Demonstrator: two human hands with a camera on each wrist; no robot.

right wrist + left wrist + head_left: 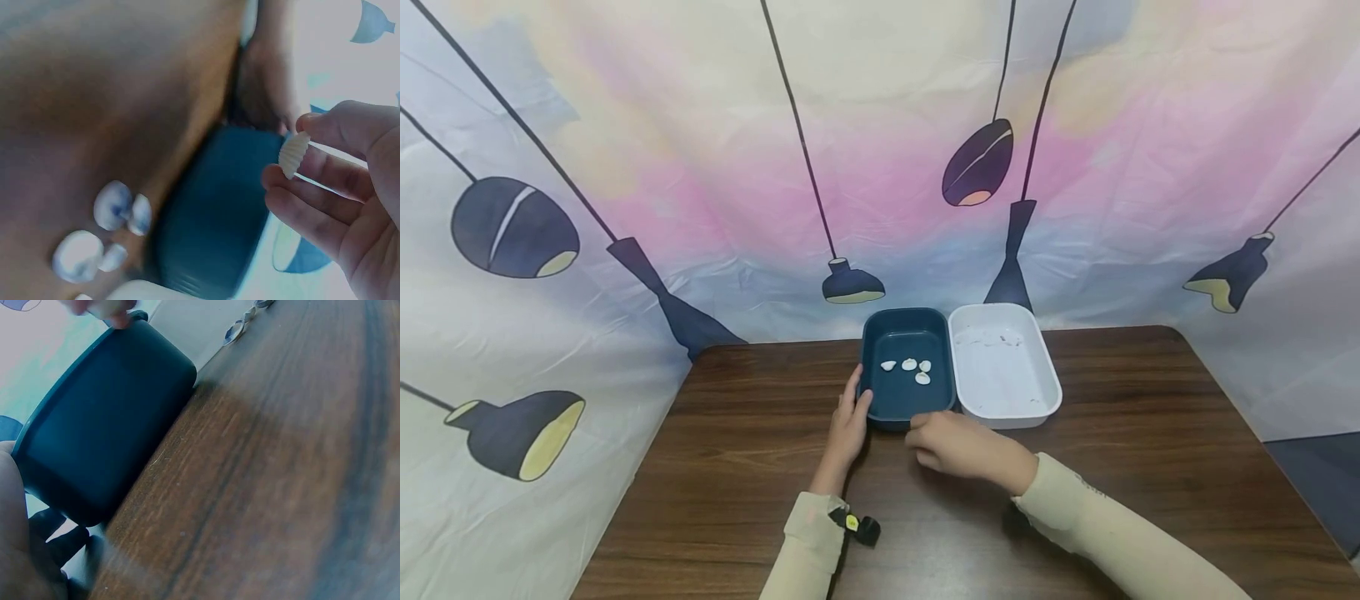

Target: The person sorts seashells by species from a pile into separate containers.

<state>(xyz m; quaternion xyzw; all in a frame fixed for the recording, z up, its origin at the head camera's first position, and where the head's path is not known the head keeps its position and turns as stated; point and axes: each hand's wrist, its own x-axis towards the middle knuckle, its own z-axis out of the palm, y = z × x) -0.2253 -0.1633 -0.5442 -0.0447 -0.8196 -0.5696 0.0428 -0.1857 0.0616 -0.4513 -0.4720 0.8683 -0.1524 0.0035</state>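
Note:
My right hand (pixel 962 446) is above the near edge of a dark teal tray (pixel 901 408). Its thumb and fingertips pinch a small ribbed white seashell (pixel 294 154), clearest in the right wrist view; from the head the hand hides it. Several white seashells (pixel 909 364) lie spread on the tray's floor. At the tray's left side my left hand (pixel 847 429) touches the outer wall, fingers mostly straight, thumb at the rim. More seashells (pixel 78 256) lie on the table in the right wrist view, beside the trays; the right hand and arm hide them from the head view.
A white tray (pixel 1006 408) stands right against the teal one, small dark specks on its floor. Both stand near the far edge of a brown wooden table (pixel 760 433). Behind hangs a cloth backdrop (pixel 700 167) printed with lamps.

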